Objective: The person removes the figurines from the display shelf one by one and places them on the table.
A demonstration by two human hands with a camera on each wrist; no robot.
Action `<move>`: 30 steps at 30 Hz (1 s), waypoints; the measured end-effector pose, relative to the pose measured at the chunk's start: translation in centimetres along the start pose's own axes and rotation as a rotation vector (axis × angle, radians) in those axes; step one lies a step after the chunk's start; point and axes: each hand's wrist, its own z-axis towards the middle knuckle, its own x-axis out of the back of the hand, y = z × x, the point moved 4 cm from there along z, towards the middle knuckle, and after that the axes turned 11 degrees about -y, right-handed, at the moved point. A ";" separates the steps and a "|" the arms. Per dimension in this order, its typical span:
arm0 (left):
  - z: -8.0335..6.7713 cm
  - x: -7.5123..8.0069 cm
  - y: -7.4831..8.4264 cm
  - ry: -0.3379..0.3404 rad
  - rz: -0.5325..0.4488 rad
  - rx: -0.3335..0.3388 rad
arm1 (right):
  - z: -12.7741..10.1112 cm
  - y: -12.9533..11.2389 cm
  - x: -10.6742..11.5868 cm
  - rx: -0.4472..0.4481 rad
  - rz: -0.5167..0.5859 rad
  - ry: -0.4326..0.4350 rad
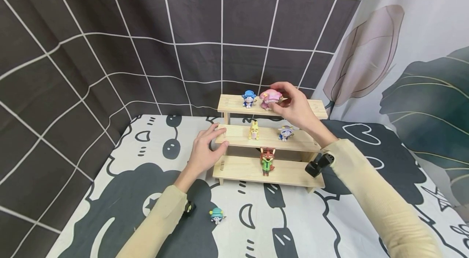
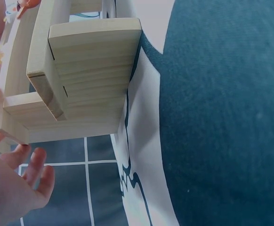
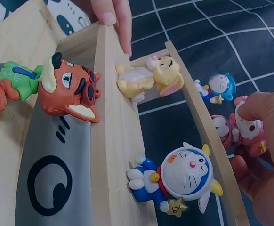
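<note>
A three-tier wooden step shelf (image 1: 242,167) stands on the patterned cloth. My right hand (image 1: 293,105) pinches a pink figurine (image 1: 270,98) on the top tier, beside a blue-hatted figurine (image 1: 249,98); in the right wrist view the pink figurine (image 3: 243,129) sits between thumb and fingers. My left hand (image 1: 209,146) grips the left end of the middle tier (image 1: 234,135), fingers (image 3: 113,16) curled over its edge. A yellow figurine (image 1: 253,130) and a white-and-blue cat figurine (image 1: 285,132) stand on the middle tier. A fox figurine (image 1: 268,160) stands on the bottom tier.
A small teal-hatted figurine (image 1: 217,215) lies on the cloth in front of the shelf, near my left forearm. A dark grid-patterned curtain (image 1: 146,38) hangs behind, and a leaf-printed curtain (image 1: 410,66) hangs at the right. The table edge runs along the left.
</note>
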 end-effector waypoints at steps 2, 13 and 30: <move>0.0 0.0 0.0 -0.002 0.000 -0.002 | 0.0 0.0 0.0 -0.003 0.000 -0.005; 0.0 -0.1 -0.1 -0.014 -0.015 0.004 | -0.1 0.0 -0.1 -0.011 0.010 -0.012; 0.0 0.0 -0.1 -0.007 -0.014 0.010 | 0.1 0.0 -0.1 -0.010 -0.003 -0.011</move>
